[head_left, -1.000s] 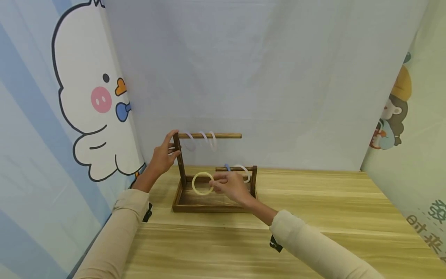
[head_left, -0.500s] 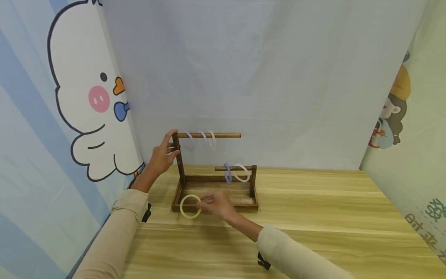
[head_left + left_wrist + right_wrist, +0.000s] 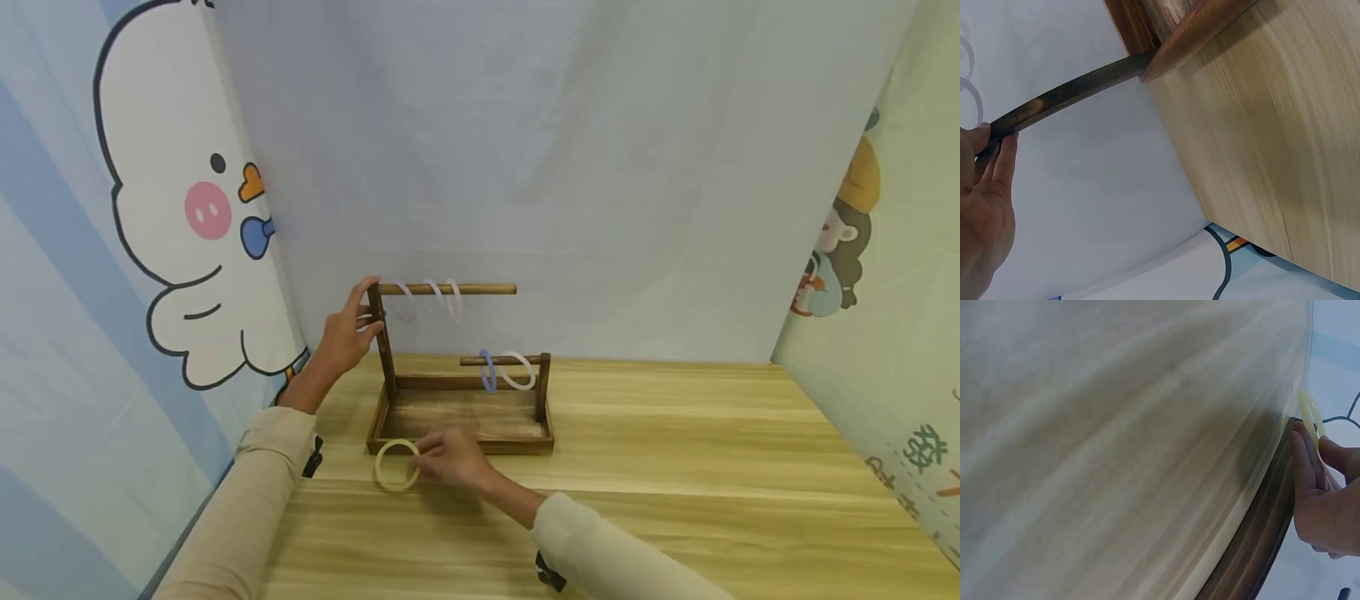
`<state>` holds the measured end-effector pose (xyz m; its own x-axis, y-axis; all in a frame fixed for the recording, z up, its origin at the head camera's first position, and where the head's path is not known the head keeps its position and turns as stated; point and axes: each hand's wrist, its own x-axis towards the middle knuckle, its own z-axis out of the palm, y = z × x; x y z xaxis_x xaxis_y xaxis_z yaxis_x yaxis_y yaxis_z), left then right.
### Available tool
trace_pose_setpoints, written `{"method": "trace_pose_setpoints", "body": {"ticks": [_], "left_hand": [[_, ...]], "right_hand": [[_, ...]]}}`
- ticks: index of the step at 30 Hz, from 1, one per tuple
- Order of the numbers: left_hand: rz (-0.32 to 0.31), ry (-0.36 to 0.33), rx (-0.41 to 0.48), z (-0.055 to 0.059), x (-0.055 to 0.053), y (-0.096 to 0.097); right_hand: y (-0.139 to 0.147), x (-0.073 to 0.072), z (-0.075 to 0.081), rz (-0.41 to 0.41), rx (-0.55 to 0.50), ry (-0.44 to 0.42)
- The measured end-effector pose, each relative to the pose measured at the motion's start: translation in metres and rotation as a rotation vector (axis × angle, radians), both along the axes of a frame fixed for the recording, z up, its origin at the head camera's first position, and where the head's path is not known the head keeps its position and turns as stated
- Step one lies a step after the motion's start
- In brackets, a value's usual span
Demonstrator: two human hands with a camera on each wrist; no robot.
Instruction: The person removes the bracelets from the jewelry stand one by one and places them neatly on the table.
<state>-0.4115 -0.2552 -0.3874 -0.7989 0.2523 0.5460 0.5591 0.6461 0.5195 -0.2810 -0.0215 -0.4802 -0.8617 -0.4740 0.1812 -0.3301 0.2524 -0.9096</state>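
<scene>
My left hand point(image 3: 347, 337) grips the top of the tall post point(image 3: 1066, 94) of a dark wooden bracelet-like ring stand point(image 3: 461, 447), thumb on one side and fingers on the other. Three pale rings hang on its upper bar point(image 3: 487, 289): two light purple and one whitish point(image 3: 458, 302). A blue ring point(image 3: 487, 371) and a white ring point(image 3: 532, 375) hang on the lower bar. My right hand point(image 3: 453, 457) pinches a yellow ring point(image 3: 397, 487) by its right side, in front of the stand's tray edge. In the right wrist view the yellow ring point(image 3: 1307, 414) shows nearly edge-on between thumb and fingers.
The stand rests on a wood-grain table point(image 3: 675, 450) near its back edge. A grey-white cloth point(image 3: 562, 167) hangs behind. Printed cloths stand at left and right, the left one point(image 3: 165, 217) with a cartoon bird close to the left arm.
My right hand has carried the yellow ring down and left, from over the tray to in front of its near edge. The left hand keeps hold of the post.
</scene>
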Motion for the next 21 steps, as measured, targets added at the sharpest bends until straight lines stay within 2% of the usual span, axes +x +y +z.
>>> {"method": "trace_pose_setpoints", "body": {"ticks": [13,21], "left_hand": [[-0.001,-0.007,0.012,0.0025,0.002,0.0003],[-0.006,-0.018,0.029,0.0025,0.0046,0.0004]], "right_hand": [[-0.0062,0.0069,0.0012,-0.002,-0.007,-0.186],[-0.0086,0.0057,-0.0027,-0.009,-0.013,-0.197]]}}
